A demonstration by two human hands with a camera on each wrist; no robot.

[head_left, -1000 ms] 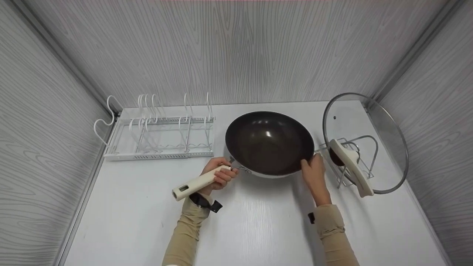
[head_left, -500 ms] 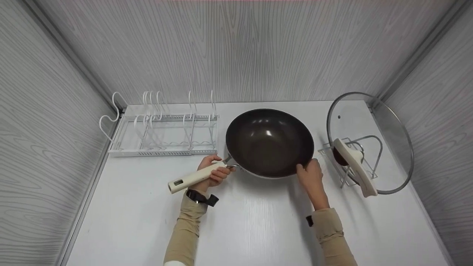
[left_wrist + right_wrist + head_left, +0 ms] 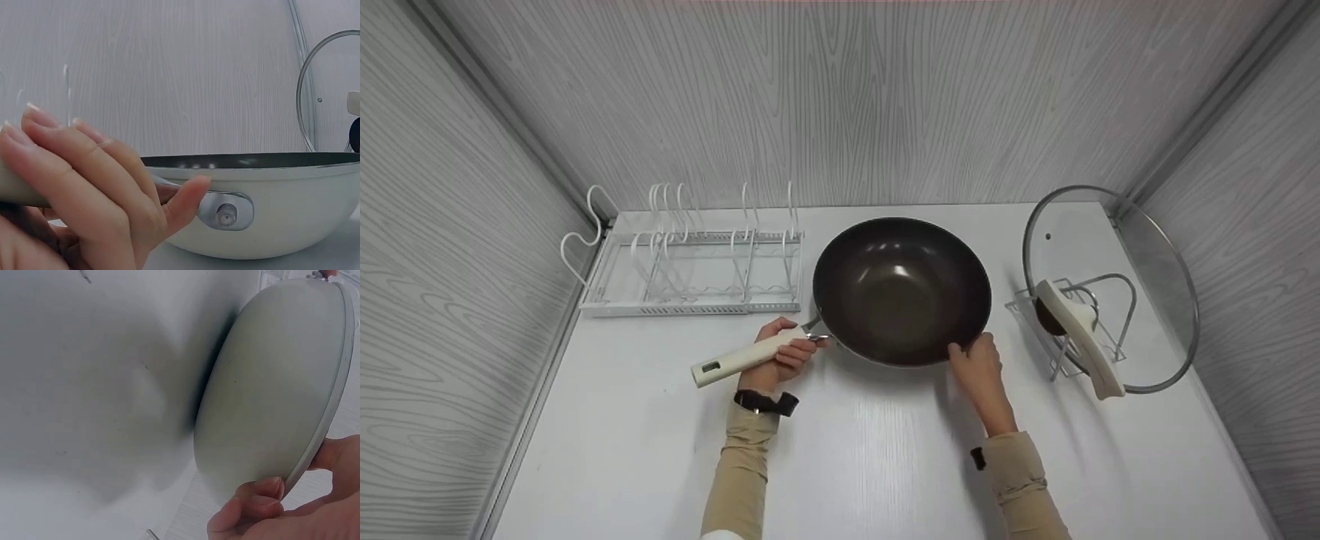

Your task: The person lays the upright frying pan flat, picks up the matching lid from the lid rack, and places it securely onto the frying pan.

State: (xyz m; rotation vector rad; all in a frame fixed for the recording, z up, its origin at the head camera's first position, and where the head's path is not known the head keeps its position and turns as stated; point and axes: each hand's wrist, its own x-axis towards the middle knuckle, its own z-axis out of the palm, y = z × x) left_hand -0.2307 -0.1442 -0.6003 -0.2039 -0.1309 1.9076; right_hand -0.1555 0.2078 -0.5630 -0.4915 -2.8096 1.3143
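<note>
While the left hand (image 3: 789, 358) grips the cream handle (image 3: 735, 363) near its metal neck, the right hand (image 3: 979, 375) pinches the near-right rim of the deep pan (image 3: 896, 296). The left fingers are curled round the handle. The right thumb lies over the rim on the inside, and the right fingers are bent against the pale outer wall. The pan, dark inside, is above the white table (image 3: 870, 465), between the white wire rack (image 3: 690, 309) on the left and the glass lid (image 3: 1121, 259) on the right; contact between its base and the table cannot be confirmed. The handle points toward the near left. The lid leans in a small wire stand (image 3: 1060, 360), its cream knob (image 3: 1072, 330) facing the near side. A metal bracket (image 3: 226, 214) fixes the handle to the pan wall.
</note>
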